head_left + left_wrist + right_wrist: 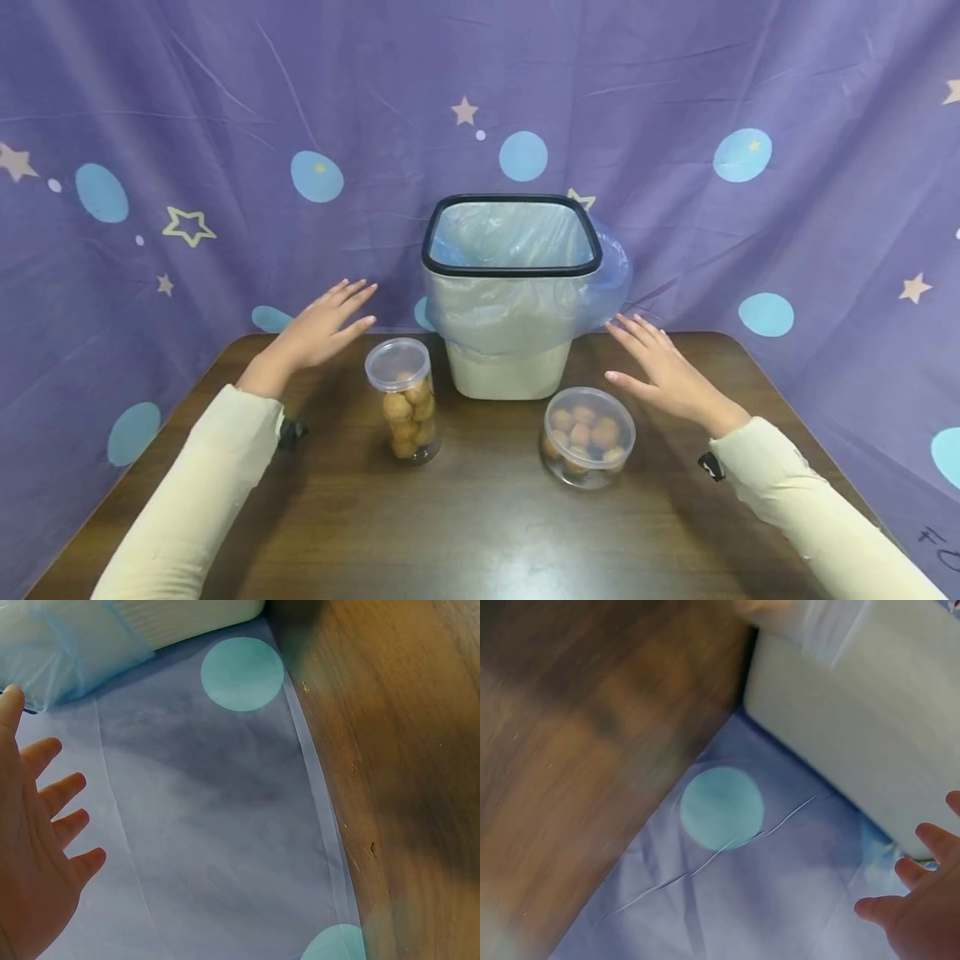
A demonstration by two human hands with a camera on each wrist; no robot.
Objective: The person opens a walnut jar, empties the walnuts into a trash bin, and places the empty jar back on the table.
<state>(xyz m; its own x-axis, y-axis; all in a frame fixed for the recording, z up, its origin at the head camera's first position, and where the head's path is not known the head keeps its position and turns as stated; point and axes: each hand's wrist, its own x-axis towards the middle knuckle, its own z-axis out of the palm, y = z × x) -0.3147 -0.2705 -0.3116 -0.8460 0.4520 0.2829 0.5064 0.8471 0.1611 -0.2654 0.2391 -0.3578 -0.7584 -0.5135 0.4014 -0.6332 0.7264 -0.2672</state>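
My left hand hovers over the table with straight, spread fingers, left of a tall clear jar and holding nothing. The jar is lidded and contains several round brown things that look like walnuts. On the other side my right hand, also with fingers extended and nothing in it, is above and to the right of a short round clear tub. Similar walnut-like things fill this lidded tub. Between and behind the containers stands a pale trash bin with a black rim, lined with a translucent blue bag.
The brown wooden table carries the bin near its back edge. Right behind it hangs a purple curtain with stars and blue dots. Part of the bag bulges out at the bin's right side.
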